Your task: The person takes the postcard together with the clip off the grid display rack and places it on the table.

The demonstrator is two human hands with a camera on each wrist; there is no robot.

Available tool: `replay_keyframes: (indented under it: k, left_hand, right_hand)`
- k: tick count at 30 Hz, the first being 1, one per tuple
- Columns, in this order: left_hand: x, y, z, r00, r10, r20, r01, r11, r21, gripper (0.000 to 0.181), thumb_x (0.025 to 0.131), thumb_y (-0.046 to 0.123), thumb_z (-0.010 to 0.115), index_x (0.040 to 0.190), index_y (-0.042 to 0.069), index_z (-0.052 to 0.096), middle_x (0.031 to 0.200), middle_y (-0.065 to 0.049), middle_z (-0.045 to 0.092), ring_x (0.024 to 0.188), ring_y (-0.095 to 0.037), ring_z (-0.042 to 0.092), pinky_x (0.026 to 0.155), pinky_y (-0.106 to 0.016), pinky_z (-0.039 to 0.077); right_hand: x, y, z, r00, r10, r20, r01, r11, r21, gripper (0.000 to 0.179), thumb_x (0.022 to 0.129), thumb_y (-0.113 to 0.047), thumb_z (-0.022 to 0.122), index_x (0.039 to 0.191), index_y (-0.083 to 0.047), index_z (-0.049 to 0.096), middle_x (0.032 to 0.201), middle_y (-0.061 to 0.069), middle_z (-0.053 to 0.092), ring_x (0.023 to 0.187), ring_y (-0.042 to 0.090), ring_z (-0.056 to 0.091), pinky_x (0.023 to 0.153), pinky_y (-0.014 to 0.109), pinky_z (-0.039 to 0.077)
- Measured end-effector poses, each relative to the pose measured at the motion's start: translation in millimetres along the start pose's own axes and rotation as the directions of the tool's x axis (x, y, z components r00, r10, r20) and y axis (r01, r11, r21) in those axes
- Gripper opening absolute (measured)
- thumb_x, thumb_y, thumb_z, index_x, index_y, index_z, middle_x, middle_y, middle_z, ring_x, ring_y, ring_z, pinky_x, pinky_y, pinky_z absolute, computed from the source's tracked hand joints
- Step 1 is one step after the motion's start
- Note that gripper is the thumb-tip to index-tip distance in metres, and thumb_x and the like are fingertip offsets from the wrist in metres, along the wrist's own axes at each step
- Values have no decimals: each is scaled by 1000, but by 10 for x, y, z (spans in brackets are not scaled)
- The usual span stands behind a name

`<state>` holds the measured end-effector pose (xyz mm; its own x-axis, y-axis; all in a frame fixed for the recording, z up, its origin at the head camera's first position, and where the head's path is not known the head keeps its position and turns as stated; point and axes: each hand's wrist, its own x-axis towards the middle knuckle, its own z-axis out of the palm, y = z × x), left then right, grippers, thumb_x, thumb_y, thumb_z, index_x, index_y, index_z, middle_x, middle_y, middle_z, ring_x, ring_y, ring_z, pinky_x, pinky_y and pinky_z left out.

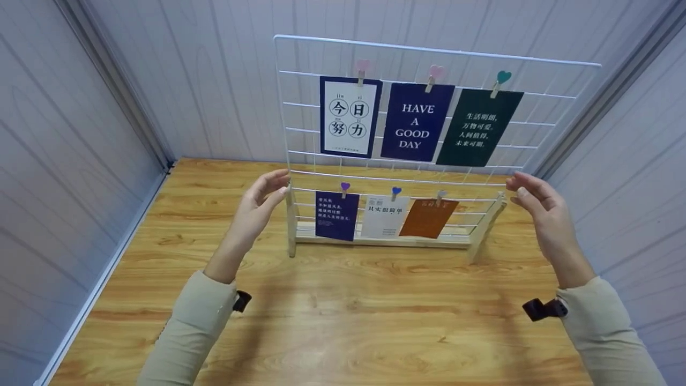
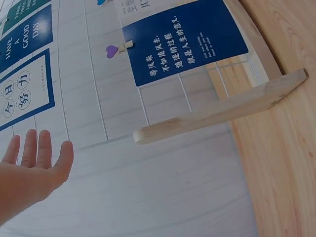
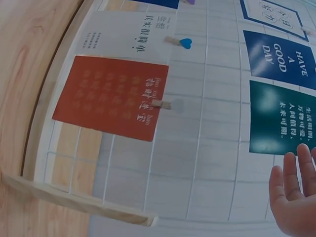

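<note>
A white wire grid rack [image 1: 438, 50] stands on a wooden base [image 1: 383, 243], with three cards along its upper part and three lower down. Heart-topped clips, such as the purple clip [image 2: 112, 51] and the blue clip [image 3: 185, 43], hold the cards. My left hand [image 1: 256, 206] is beside the grid's left edge, its fingers relaxed and slightly bent, holding nothing. On the opposite side, my right hand [image 1: 547, 210] has its fingertips right at the grid's edge. The orange card [image 3: 111, 98] hangs at the lower right, and the dark green card [image 1: 478, 128] above it.
Under the rack lies a wood-grain tabletop [image 1: 343, 321]. Pale panelled walls rise behind and at both sides, the left wall [image 1: 69, 134] and right wall [image 1: 632, 187] flanking the arms. Black straps show at both sleeve cuffs.
</note>
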<state>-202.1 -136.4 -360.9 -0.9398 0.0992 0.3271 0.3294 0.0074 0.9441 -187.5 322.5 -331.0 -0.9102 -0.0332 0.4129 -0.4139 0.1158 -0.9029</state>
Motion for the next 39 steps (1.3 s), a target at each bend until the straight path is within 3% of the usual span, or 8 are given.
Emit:
replay_keyframes:
  k: [9,23,32,39]
  left_hand:
    - [106,30,31,1000,-2,23,2,1000,-26,34,91,6,48,123,-4,43,119,-19,47,108,-22,45,93,-33,34]
    - [297,107,61,998,-45,39,46,999,-10,36,91,7,46,124,-5,41,120,-17,47,111,-22,43,94,-29,33]
    - [339,48,93,998,-45,38,44,999,16,35,92,10,46,124,-2,43,120,-13,48,110,-19,44,93,-28,34]
    - [404,-40,152,999,-35,18,35,999,4,33,91,7,48,121,-6,44,117,-17,50,107,-22,47,91,-28,36]
  right_hand:
    - [167,-152,167,999,-5,40,3,999,36,32,90,-10,50,120,2,49,109,13,54,104,21,47,85,22,40]
    - [419,-318,443,998,-9,56,10,1000,-12,32,89,-14,53,116,2,52,103,11,58,100,20,50,85,23,40]
    - [559,-335,684,997,-4,73,8,999,-50,35,89,-19,54,115,3,52,102,11,59,99,20,51,86,27,40]
    - [641,-294,945,995,-11,96,12,1000,-10,35,89,-16,54,115,7,52,100,14,59,95,23,54,85,34,42]
